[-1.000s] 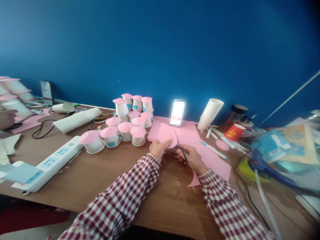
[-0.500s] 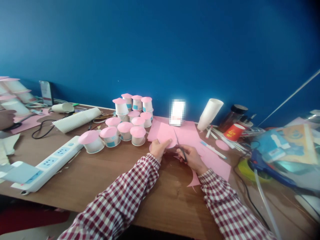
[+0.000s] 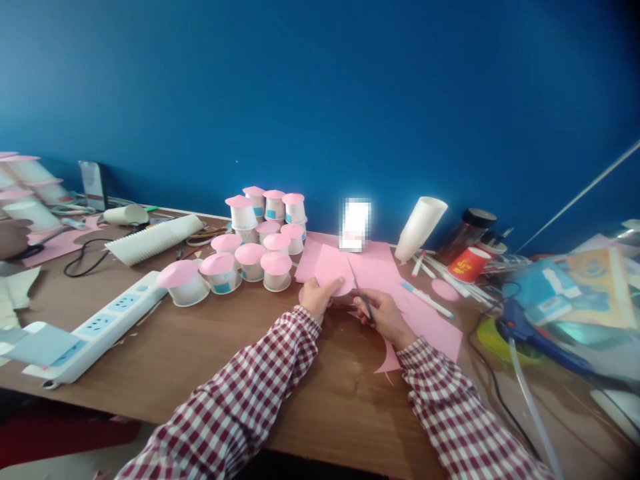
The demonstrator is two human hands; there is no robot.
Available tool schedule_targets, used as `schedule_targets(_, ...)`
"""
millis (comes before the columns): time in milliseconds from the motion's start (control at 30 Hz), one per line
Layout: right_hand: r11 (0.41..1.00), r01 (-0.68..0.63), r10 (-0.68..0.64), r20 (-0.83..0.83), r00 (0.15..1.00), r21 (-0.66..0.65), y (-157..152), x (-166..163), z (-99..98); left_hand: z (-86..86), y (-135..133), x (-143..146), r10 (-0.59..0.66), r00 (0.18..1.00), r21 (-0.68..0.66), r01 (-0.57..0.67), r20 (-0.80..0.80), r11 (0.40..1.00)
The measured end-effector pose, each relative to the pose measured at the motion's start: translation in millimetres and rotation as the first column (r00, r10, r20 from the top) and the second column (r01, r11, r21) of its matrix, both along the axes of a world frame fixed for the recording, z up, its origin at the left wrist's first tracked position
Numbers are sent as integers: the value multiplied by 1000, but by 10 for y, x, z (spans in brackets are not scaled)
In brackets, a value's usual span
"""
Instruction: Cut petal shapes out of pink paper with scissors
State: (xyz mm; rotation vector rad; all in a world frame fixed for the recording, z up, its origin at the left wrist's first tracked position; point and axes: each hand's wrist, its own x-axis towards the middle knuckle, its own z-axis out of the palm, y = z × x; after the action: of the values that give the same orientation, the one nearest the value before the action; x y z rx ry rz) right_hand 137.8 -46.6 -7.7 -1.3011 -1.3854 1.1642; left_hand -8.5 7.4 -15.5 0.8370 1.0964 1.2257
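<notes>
My left hand [image 3: 317,298] pinches the lower edge of a pink paper piece [image 3: 332,268] held just above the brown table [image 3: 210,340]. My right hand [image 3: 384,316] is closed round the handles of dark scissors [image 3: 359,287], whose blades point up and away along the paper's right edge. Both arms wear red-and-white checked sleeves. More pink sheets [image 3: 385,273] lie flat under and behind the hands. A pink offcut [image 3: 389,360] lies by my right wrist.
Several white cups with pink paper tops [image 3: 250,240] cluster left of the hands. A white power strip [image 3: 100,327] and a lying cup stack [image 3: 155,239] sit further left. A cup stack [image 3: 419,228], red cup [image 3: 468,264], pens [image 3: 426,299] and blue glue gun [image 3: 540,333] crowd the right. Another person's hand [image 3: 13,237] shows far left.
</notes>
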Motion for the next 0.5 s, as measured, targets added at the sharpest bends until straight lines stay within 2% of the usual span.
schedule_targets(500,1000,26,-26,15,1000,3,-18,-28,47,-23,15,-7,-15,1000,8,16,-16,1000)
